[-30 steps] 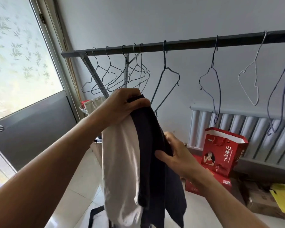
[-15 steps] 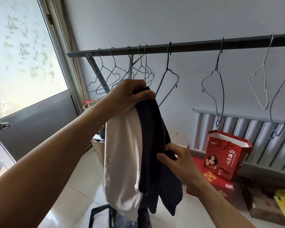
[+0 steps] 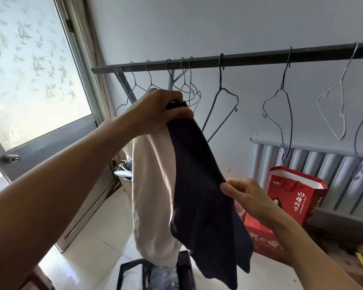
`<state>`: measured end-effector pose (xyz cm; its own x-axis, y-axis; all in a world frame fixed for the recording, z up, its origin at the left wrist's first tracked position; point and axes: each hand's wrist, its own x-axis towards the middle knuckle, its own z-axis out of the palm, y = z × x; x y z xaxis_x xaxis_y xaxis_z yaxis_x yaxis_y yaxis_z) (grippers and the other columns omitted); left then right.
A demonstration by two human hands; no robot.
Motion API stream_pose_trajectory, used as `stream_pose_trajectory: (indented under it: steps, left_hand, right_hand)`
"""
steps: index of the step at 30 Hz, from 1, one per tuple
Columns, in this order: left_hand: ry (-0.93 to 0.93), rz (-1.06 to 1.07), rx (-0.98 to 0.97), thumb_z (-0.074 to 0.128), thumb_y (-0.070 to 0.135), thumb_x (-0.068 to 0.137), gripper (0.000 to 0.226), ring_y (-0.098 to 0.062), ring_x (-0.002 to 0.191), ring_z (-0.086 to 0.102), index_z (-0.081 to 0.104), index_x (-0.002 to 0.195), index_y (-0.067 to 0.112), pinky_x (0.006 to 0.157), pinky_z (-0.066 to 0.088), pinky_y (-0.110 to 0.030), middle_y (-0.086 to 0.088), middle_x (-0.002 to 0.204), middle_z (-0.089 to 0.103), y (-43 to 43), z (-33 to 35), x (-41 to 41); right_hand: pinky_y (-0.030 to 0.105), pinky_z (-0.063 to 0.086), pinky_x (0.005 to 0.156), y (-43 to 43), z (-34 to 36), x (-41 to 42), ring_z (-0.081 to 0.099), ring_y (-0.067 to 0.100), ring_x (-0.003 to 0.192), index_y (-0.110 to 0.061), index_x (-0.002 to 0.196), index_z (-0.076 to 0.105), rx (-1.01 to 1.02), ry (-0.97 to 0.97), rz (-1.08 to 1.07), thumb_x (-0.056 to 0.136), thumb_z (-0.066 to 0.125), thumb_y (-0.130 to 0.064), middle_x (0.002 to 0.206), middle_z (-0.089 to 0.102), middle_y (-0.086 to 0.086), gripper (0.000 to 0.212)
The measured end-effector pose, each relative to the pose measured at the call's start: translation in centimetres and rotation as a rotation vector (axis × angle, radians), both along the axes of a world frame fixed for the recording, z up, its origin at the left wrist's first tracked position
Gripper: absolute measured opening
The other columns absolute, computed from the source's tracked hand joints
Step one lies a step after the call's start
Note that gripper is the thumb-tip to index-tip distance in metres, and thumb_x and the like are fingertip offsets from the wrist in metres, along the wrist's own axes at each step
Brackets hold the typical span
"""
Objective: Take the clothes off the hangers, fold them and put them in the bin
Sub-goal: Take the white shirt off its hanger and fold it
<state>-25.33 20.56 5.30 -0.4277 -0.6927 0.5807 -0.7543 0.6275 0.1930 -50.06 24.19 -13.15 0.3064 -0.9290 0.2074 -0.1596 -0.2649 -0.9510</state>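
While the left hand (image 3: 159, 111) clamps the tops of two garments together near centre, both hang free above the bin (image 3: 122, 271) at six o'clock, probably so they can be told apart before folding. Its fingers curl tightly over the bunched cloth. A cream garment (image 3: 153, 195) hangs on the nine o'clock side, soft and tube-like; a dark navy garment (image 3: 201, 195) of thin, matte knit drapes beside it, touching. The right hand (image 3: 245, 195), at four o'clock, pinches the navy edge between thumb and fingers and draws it outward, seemingly to spread it. Behind, from ten to two o'clock, a grey metal rail (image 3: 260, 58) carries bare wire hangers (image 3: 220, 80). The bin is dark-framed, with folded fabric inside.
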Motion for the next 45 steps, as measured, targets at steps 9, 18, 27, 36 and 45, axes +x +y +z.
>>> stream_pose_trajectory:
  steps: [9, 18, 27, 36, 45]
  left_hand:
    - [0.004, -0.015, -0.023, 0.061, 0.055, 0.083, 0.041, -0.009, 0.058, 0.041, 0.062, 0.075, 0.014, 0.059, 0.038, -0.03, 0.0, 0.063, 0.052, 0.0, 1.0, -0.9]
    - [-0.084, 0.042, -0.019, 0.065, 0.049, 0.086, 0.031, -0.014, 0.066, 0.052, 0.063, 0.077, 0.02, 0.064, 0.044, -0.035, 0.004, 0.066, 0.057, 0.5, 2.0, 0.0]
    - [0.051, 0.009, 0.018, 0.064, 0.054, 0.082, 0.037, -0.005, 0.055, 0.037, 0.06, 0.07, 0.019, 0.057, 0.033, -0.029, 0.005, 0.06, 0.045, 1.4, 2.4, -0.6]
    - [0.02, 0.047, 0.055, 0.064, 0.046, 0.089, 0.031, -0.007, 0.054, 0.037, 0.059, 0.069, 0.023, 0.054, 0.032, -0.026, 0.005, 0.058, 0.044, 1.7, 1.8, -0.3]
    - [0.189, -0.064, 0.392, 0.078, 0.035, 0.077, 0.023, -0.009, 0.066, 0.061, 0.074, 0.079, 0.012, 0.065, 0.048, -0.029, -0.011, 0.078, 0.073, 3.6, 1.8, 0.3]
  right_hand:
    - [0.021, 0.054, 0.081, 0.5, -1.2, 2.0, 0.071, 0.011, 0.097, -0.024, 0.104, 0.073, 0.123, -0.005, 0.078, 0.081, 0.071, -0.034, 0.102, 0.076, -0.005, 0.025]
    - [0.028, 0.056, 0.086, 0.7, -3.2, 2.7, 0.07, 0.02, 0.098, -0.012, 0.102, 0.07, 0.13, -0.143, -0.068, 0.094, 0.058, -0.013, 0.098, 0.076, 0.003, 0.015]
    - [0.038, 0.058, 0.083, 0.6, 0.4, 2.9, 0.072, 0.02, 0.093, -0.025, 0.12, 0.051, 0.085, -0.15, -0.004, 0.09, 0.063, -0.013, 0.101, 0.074, -0.001, 0.035]
    - [0.03, 0.057, 0.076, 1.4, 4.0, 5.1, 0.068, 0.021, 0.084, 0.002, 0.098, 0.068, -0.045, -0.352, -0.061, 0.087, 0.053, -0.035, 0.097, 0.071, 0.019, 0.041]
    - [0.035, 0.032, 0.063, -0.2, 6.4, 2.6, 0.038, 0.023, 0.068, 0.006, 0.08, 0.048, -0.167, -0.257, -0.076, 0.089, 0.055, -0.035, 0.073, 0.045, 0.01, 0.042]
